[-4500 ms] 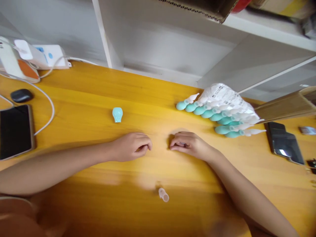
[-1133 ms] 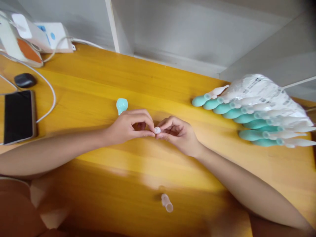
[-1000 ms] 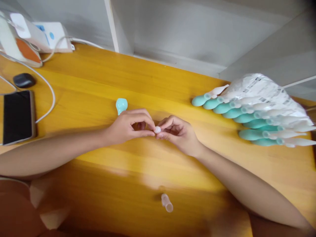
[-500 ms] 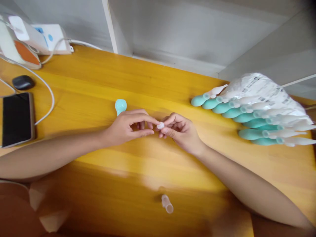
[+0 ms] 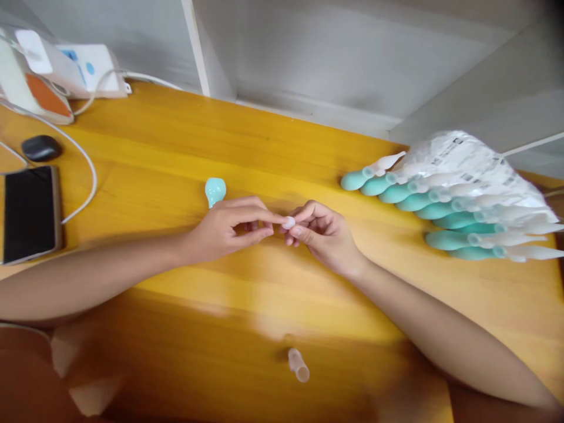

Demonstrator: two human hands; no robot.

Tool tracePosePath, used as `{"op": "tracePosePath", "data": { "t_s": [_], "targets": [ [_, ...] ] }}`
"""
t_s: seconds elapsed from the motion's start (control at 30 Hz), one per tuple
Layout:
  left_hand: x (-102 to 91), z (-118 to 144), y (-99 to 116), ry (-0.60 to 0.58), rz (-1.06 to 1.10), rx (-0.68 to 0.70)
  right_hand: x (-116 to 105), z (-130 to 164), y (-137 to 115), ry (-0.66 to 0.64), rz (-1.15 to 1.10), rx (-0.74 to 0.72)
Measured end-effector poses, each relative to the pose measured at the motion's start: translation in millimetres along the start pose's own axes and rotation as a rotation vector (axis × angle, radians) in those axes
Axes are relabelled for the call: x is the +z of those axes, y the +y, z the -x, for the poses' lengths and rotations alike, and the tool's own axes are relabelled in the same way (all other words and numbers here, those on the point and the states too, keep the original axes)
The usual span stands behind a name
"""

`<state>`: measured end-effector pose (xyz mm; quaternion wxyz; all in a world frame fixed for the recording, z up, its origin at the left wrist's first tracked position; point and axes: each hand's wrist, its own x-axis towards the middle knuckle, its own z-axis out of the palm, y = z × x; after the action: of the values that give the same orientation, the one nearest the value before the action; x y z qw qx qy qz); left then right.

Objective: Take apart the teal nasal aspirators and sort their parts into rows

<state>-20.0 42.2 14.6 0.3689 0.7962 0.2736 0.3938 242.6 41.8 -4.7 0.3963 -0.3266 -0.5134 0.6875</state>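
Over the middle of the table, my right hand (image 5: 328, 238) pinches a small white translucent piece (image 5: 289, 222) between thumb and index finger. It is too small to tell exactly what it is. The outstretched index fingertip of my left hand (image 5: 231, 226) touches that piece from the left, while the left thumb stays apart from it. Just behind my left hand lies a glossy teal bulb (image 5: 215, 189), its lower end hidden by the hand. Closer to me is a short translucent tube (image 5: 298, 365) with an open round end.
Several teal bulbs (image 5: 414, 201) with translucent pointed tips lie in a slanting row at the right, beside a printed plastic bag (image 5: 473, 155). At the left are a phone (image 5: 30, 214), a black mouse (image 5: 41, 148), cables and a white power strip (image 5: 94, 70). Grey panels (image 5: 308, 59) border the table's back.
My left index finger has stretched slightly to the right, onto the small white piece. My right hand has barely moved, and the other things lie as before.
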Motion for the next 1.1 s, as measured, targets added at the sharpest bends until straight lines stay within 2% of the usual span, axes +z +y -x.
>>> {"op": "tracePosePath", "data": {
  "t_s": [0.17, 0.57, 0.73, 0.83, 0.93, 1.0, 1.1],
  "targets": [
    [2.1, -0.4, 2.2, 0.044, 0.019, -0.030, 0.5, -0.5, -0.8, -0.005, -0.017, 0.003],
    [1.2, -1.0, 2.7, 0.035, -0.018, -0.029, 1.9, 1.5, -2.4, -0.048, 0.049, -0.014],
    [0.3, 2.6, 3.9, 0.119, -0.049, 0.040, 7.2, 8.5, 0.8, -0.125, 0.242, -0.206],
    [-0.3, 4.2, 5.2, 0.123, -0.079, 0.131, 11.6, 11.1, 1.1, -0.279, 0.477, -0.359],
    [-0.1, 4.8, 6.1, 0.115, -0.125, 0.161, 14.8, 11.5, 0.3, -0.437, 0.705, -0.532],
    [-0.6, 4.7, 5.2, 0.112, -0.141, 0.161, 15.7, 11.4, 0.3, -0.476, 0.802, -0.606],
    [-2.7, 3.8, 1.8, 0.073, -0.120, 0.177, 14.8, 10.9, 1.1, -0.461, 0.871, -0.622]
  ]
}}
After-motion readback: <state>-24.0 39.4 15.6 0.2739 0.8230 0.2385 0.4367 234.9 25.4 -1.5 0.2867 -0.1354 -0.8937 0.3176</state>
